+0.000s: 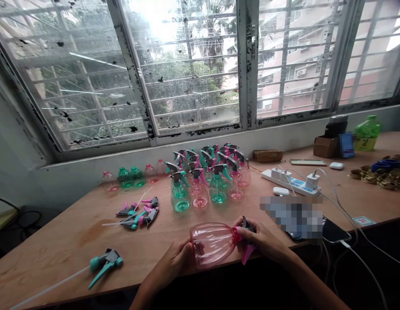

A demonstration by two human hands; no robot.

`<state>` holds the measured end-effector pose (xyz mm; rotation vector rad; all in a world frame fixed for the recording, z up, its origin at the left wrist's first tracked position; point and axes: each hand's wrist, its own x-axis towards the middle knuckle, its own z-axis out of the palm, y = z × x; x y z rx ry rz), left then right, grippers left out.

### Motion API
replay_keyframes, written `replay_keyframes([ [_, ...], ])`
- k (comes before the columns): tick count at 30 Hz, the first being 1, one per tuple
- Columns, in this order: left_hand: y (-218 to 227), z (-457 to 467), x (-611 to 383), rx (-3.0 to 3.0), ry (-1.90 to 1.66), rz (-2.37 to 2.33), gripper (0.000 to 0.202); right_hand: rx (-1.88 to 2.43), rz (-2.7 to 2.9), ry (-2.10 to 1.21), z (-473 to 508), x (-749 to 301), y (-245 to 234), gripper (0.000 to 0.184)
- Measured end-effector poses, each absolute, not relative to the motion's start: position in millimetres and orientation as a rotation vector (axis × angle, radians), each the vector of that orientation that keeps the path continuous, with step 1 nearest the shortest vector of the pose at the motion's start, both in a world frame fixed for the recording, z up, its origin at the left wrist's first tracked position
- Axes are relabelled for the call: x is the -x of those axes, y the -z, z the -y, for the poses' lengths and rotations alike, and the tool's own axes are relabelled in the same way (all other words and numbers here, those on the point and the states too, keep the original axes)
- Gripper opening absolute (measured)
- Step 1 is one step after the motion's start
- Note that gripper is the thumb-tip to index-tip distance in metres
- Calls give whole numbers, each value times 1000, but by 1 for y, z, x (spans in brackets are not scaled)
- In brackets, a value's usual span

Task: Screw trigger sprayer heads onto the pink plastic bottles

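front edge of the counter (51,252): we see a pink ribbed spray bottle (211,245) held sideways; probably light, thin-walled, slick, dent-prone. left hand (181,257) grips its base; right hand (256,236) closed round the trigger head (248,255). we'd favour base and collar (235,235), squeezing lightly.

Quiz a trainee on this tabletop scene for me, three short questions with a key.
1. Which hand is at the base of the ribbed, see-through pink plastic bottle: A left, B right, C both?
2. True or false: the long white plastic power strip lies right of the grouped green and pink spray bottles.
3. Complete: the lone grey spray head at near left has a ____ trigger.
Key: 1. A, left hand. 2. True. 3. Teal.
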<state>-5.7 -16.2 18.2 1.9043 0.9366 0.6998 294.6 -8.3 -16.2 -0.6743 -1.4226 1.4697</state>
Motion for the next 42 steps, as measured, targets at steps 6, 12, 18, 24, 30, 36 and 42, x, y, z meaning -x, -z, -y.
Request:
replay_keyframes([
  [6, -12, 12, 7, -1798, -775, -785, 70, 676, 1414, -1470, 9, -295, 15, 35],
  [12, -14, 11, 7, -1766, -794, -823, 63, 667, 1404, -1480, 8, -295, 17, 35],
  [18, -14, 10, 7, -1813, -661, -853, 55, 670, 1407, -1472, 7, -295, 19, 35],
  [24, -13, 8, 7, -1802, -832, -848, 71, 684, 1406, -1459, 7, -295, 18, 35],
  [30, -18, 10, 8, -1887, -693, -966, 51, 696, 1385, -1456, 7, -294, 17, 37],
  [36, -12, 9, 7, -1882, -687, -890, 55, 706, 1364, -1449, 6, -293, 18, 38],
  [42, -9, 8, 7, -1818, -804, -811, 69, 728, 1348, -1434, 5, -292, 18, 41],
])
